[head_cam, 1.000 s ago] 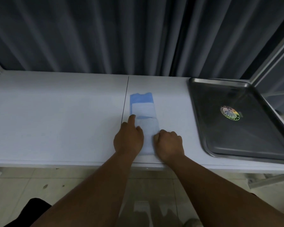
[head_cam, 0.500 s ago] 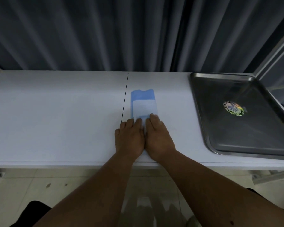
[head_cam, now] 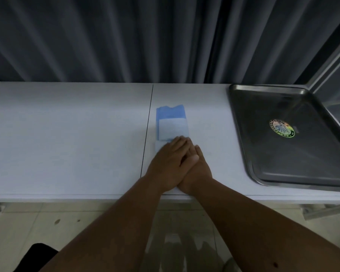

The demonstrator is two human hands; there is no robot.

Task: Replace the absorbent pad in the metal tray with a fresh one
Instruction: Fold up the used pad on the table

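Note:
A folded blue and white absorbent pad (head_cam: 172,123) lies lengthwise on the white table (head_cam: 67,138), just right of the table's seam. My left hand (head_cam: 170,161) lies flat on the pad's near end with straight fingers. My right hand (head_cam: 197,170) lies flat beside it, partly under the left hand's fingers, and covers the pad's near right part. The near half of the pad is hidden under both hands. The metal tray (head_cam: 243,134) stands on the right of the table with no pad in it; a round sticker (head_cam: 282,128) shows on its floor.
A dark grey curtain (head_cam: 126,36) hangs right behind the table. A metal frame (head_cam: 330,61) rises at the far right behind the tray. Tiled floor (head_cam: 47,218) shows below the table's front edge.
Both hands went from curled on the pad's near end to flat. They slid forward along the pad, and the left hand now overlaps the right.

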